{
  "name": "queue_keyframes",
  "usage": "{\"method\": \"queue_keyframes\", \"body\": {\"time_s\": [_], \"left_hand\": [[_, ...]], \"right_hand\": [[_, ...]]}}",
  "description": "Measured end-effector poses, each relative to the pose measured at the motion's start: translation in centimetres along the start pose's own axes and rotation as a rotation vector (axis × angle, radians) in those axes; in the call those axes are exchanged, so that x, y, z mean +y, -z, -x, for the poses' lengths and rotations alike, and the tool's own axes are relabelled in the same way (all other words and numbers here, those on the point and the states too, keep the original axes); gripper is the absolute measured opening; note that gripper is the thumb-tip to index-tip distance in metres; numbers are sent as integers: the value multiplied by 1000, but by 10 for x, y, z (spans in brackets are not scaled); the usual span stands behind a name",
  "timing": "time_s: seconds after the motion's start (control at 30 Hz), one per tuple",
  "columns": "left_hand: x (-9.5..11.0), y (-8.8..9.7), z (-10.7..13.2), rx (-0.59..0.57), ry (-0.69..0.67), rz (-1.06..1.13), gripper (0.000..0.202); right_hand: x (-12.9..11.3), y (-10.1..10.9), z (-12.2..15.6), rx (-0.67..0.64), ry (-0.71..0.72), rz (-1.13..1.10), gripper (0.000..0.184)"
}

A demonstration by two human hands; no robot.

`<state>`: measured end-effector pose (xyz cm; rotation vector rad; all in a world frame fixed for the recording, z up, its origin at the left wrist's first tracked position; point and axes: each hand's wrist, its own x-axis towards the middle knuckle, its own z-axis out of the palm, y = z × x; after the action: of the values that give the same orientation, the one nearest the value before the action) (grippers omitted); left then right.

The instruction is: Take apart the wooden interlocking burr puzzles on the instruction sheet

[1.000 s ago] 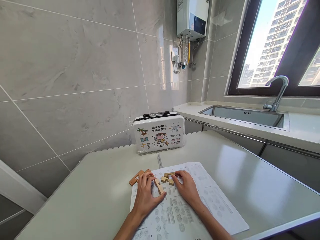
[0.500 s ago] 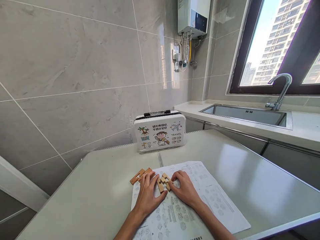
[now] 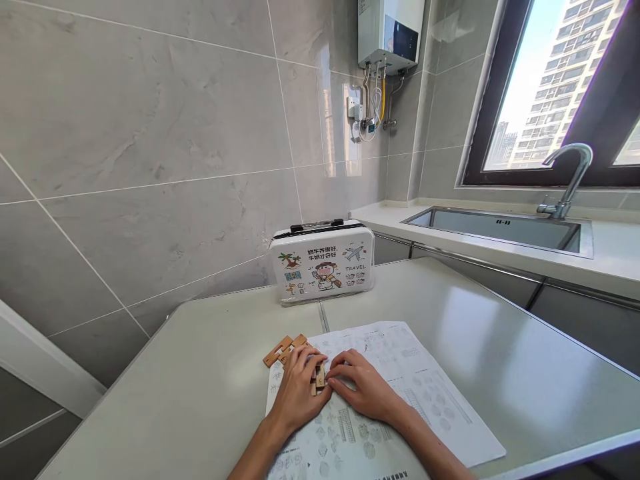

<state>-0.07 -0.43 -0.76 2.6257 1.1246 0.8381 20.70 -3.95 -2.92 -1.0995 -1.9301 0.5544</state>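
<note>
Light wooden puzzle pieces (image 3: 321, 377), notched blocks, lie close together on a printed sheet (image 3: 395, 437). My left hand (image 3: 296, 387) curls over them from the left, fingers on the far side and thumb on the near side, hiding part of them. From the right, my right hand (image 3: 363, 389) has its thumb and fingertips pinched together at the pieces' right edge. Darker brown wooden pieces (image 3: 276, 351) with slots lie just beyond my left hand, at the sheet's far left corner and partly covered by the fingers.
A white cartoon-printed case (image 3: 325, 263) with a black handle stands at the back of the pale table (image 3: 200, 387), against the tiled wall. To the right is a counter with a sink (image 3: 500, 230) and a faucet (image 3: 570, 177). A water heater (image 3: 390, 33) hangs above.
Both hands have drawn closer together. The light pieces, spread with gaps before, now sit side by side in a tighter group. The brown pieces have stayed put.
</note>
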Motion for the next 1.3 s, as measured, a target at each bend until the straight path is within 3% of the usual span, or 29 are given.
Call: {"method": "queue_keyframes", "body": {"time_s": [0.13, 0.3, 0.37, 0.47, 0.6, 0.7, 1.3], "left_hand": [[-3, 11, -2, 1, -25, -9, 28], [-19, 32, -5, -121, -85, 55, 39], [-34, 40, -7, -25, 8, 115, 38], [-66, 51, -8, 240, 260, 110, 27], [-110, 59, -1, 362, 435, 97, 41], [-130, 57, 4, 391, 562, 117, 51], [-138, 46, 6, 337, 549, 86, 47]], "right_hand": [[8, -3, -2, 74, -44, 29, 15], [11, -3, -2, 127, -102, 41, 18], [9, -2, -2, 128, -119, 35, 20], [8, -1, -3, 118, -143, 21, 22], [9, -1, -4, 105, -160, 6, 26], [10, -2, -5, 105, -168, -1, 26], [9, -2, -7, 104, -187, 4, 26]]}}
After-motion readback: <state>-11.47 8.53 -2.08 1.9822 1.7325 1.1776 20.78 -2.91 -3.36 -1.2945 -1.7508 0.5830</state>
